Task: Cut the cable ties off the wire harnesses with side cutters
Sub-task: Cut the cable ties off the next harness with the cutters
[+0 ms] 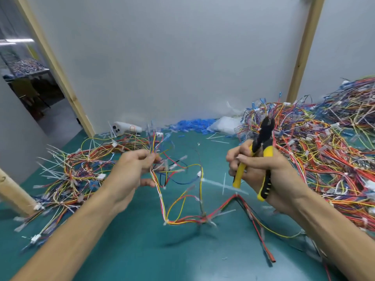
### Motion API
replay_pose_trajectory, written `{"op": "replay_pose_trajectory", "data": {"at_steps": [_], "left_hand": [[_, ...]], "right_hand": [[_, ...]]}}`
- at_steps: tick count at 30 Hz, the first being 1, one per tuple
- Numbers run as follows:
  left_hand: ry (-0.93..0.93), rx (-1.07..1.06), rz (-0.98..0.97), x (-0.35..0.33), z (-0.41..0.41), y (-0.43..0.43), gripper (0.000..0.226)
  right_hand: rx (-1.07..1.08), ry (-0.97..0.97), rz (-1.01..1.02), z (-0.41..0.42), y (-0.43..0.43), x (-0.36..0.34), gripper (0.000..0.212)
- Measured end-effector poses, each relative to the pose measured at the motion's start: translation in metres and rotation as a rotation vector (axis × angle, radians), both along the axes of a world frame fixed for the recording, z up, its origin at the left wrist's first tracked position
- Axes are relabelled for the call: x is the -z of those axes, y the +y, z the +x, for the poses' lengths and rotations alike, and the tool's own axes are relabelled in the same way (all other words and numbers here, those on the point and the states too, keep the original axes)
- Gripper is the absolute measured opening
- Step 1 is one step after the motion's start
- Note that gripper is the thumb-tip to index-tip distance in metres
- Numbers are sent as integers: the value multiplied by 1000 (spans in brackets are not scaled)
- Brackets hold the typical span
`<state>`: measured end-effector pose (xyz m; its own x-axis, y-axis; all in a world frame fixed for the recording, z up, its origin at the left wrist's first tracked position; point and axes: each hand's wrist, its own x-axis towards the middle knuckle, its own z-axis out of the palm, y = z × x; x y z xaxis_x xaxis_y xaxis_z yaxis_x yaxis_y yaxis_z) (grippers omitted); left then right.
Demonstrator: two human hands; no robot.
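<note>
My left hand (134,171) pinches the upper end of a wire harness (182,199) of red, yellow, blue and white wires, which hangs above the green table and is blurred. White cable ties (211,221) stick out from the harness near its lower bend. My right hand (261,169) grips the yellow-and-black handles of the side cutters (261,147). Their black jaws point up and away, apart from the harness. A red and black branch of wires (255,224) trails down to the table at the lower right.
A big heap of harnesses (324,151) fills the right side. A smaller pile (73,171) lies at the left. Blue connectors (190,124), a white device (125,126) and a plastic bag (225,124) sit by the back wall. Loose cut ties (219,136) lie on the green mat (142,250).
</note>
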<state>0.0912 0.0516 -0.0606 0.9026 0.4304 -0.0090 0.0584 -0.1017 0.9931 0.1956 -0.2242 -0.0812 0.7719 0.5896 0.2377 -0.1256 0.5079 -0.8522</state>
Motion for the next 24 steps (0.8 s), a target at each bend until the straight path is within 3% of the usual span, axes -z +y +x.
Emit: {"op": "replay_pose_trajectory", "data": {"at_steps": [2, 4, 8, 10, 12, 13, 14, 15, 16, 17, 19, 24], "left_hand": [[12, -32, -72, 9, 1, 4, 18], [1, -78, -108, 16, 4, 4, 16], [19, -105, -56, 15, 5, 6, 22], [94, -113, 283, 13, 2, 9, 22], [218, -207, 973, 8, -6, 9, 13], [195, -286, 1285, 6, -10, 5, 9], [62, -308, 1463, 3, -12, -1, 20], [-139, -212, 1496, 1, -12, -8, 30], [-285, -25, 1405, -2, -10, -19, 35], [-350, 176, 1253, -4, -6, -31, 40], [-269, 433, 1033, -1, 7, -53, 47], [-281, 435, 843, 15, 29, -69, 4]], "right_hand": [[-22, -89, -215, -3, 0, 1, 18], [-62, -205, -420, -11, 3, 5, 28], [42, -318, -439, -22, 11, 9, 25], [144, -285, -360, -18, 11, 9, 26], [167, -211, -284, -11, 7, 8, 23], [154, -192, -263, -8, 6, 7, 25], [132, -191, -258, -7, 4, 6, 30], [108, -204, -264, -7, 4, 6, 34], [93, -226, -274, -8, 4, 6, 36], [83, -256, -286, -9, 4, 6, 36], [74, -304, -308, -11, 4, 6, 35], [148, -283, -268, -6, 1, 4, 33]]}}
